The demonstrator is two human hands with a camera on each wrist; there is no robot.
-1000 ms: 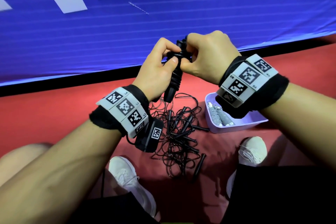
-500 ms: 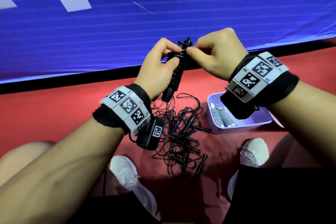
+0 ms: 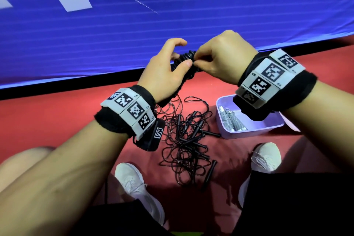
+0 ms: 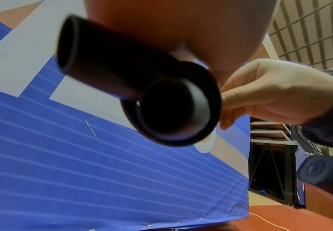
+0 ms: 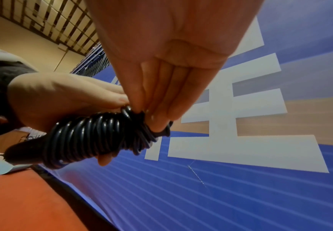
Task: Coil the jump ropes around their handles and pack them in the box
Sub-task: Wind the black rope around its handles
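Note:
A black jump rope [image 3: 184, 67], its cord wound tightly around its two handles [image 5: 94, 137], is held up in front of me. My left hand [image 3: 168, 67] grips the handles [image 4: 142, 93] from the left, thumb pressed on the coil. My right hand [image 3: 216, 59] pinches the cord end at the top of the bundle [image 5: 153, 125]. Below, a tangle of black jump ropes [image 3: 187, 140] lies on the red floor. A lilac box [image 3: 249, 130] to the right holds a coiled grey jump rope [image 3: 231, 120].
A blue padded wall [image 3: 172, 25] with white markings rises just behind the hands. My two white shoes [image 3: 134, 184] [image 3: 266, 157] flank the rope pile on the red floor [image 3: 47, 117]. A loose black handle [image 3: 208, 174] lies at the pile's near edge.
The bundle has tilted from nearly upright to a more level slant. My right hand has shifted slightly right and lower, still pinching the cord end; the left index finger has lifted off.

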